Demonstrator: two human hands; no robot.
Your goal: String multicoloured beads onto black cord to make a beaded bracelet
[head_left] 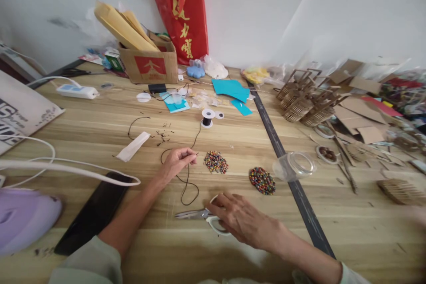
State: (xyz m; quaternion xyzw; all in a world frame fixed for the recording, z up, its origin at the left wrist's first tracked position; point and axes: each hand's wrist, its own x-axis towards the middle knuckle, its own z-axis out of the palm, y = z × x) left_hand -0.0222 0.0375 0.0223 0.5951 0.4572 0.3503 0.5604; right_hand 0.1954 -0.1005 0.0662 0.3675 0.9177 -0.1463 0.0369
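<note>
My left hand (178, 162) pinches black cord (186, 186); my right hand (241, 219) lies spread over scissors (199, 215), hiding their handles. Cord end indistinct.

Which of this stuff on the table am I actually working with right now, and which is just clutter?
In use: left hand pinching the black cord; right hand on the scissors; thread spool; two bead piles.

Lying about: red bag, cardboard box, power strip, plastic cup, cardboard baskets.
</note>
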